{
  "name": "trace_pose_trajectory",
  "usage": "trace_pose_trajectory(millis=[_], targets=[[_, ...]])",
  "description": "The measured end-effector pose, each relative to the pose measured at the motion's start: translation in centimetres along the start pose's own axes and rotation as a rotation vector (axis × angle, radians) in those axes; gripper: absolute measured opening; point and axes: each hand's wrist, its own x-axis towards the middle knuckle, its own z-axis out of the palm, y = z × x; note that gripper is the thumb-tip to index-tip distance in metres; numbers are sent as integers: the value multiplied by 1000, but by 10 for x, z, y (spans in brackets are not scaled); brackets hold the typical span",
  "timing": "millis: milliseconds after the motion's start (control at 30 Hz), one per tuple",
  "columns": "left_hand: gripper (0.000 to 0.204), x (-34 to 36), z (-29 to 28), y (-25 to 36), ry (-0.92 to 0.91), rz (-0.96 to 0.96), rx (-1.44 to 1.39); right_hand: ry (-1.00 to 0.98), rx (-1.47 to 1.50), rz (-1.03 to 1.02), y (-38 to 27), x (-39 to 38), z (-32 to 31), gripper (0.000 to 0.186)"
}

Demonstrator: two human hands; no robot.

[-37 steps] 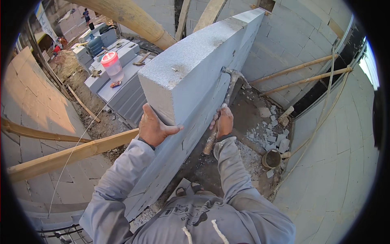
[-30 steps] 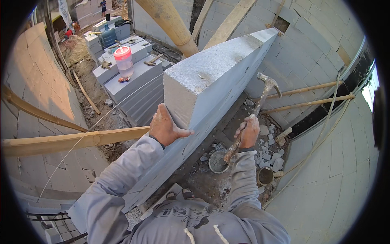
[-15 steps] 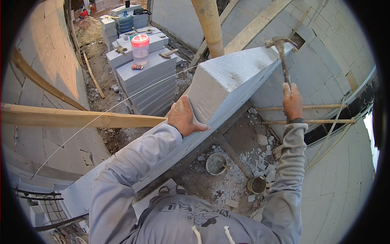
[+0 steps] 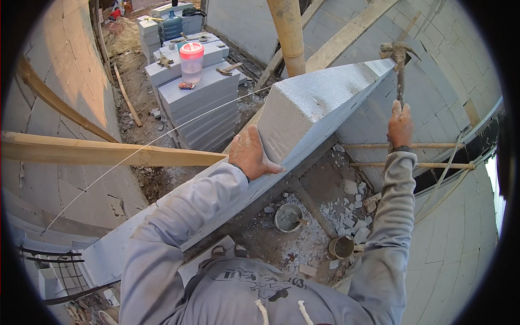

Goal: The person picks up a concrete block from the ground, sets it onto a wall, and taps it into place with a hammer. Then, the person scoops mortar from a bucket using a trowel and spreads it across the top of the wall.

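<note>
A pale grey concrete block [image 4: 325, 89] lies along the top of a narrow block wall [image 4: 122, 244] that runs from lower left to upper right. Against the block's near end face rests my left hand [image 4: 249, 154], its thumb stretched out from the fingers; it grips nothing. My right hand [image 4: 400, 127] is wrapped round the handle of a claw hammer [image 4: 400, 81], held upright. The hammer's head is by the block's far right end; whether it touches is unclear.
A taut string [image 4: 184, 123] crosses on the left above a bamboo pole [image 4: 108, 151]. Stacked blocks [image 4: 197, 105] beyond carry a pink-lidded jug [image 4: 192, 62] and a second hammer [image 4: 229, 69]. Below are a mortar bucket [image 4: 288, 218], another bucket [image 4: 343, 247] and rubble [image 4: 355, 216].
My right hand and the hammer have moved farther right, bringing the hammer's head to the block's far end. My left hand stays against the near end face. The view has shifted slightly.
</note>
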Motion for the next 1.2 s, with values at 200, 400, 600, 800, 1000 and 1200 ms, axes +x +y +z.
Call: trace_pose_trajectory(millis=[200,400,600,800,1000,1200], targets=[[109,0,-2,-1,-28,-33,20,-282,-185,-57,7,-1,12,41],[114,2,-6,-1,-97,-43,20,-183,101,-80,-36,-21,-37,34],[110,-1,-17,3,-139,-116,40,5,449,-88,-71,-24,-53,32],[108,4,-3,-2,-36,-41,-3,-248,-203,-128,13,-14,2,39],[108,-2,-4,-6,-43,-34,30,-269,87,40,-40,-38,-39,35],[110,2,-7,0,-64,-22,7,-323,378,-306,-92,-78,-92,31]])
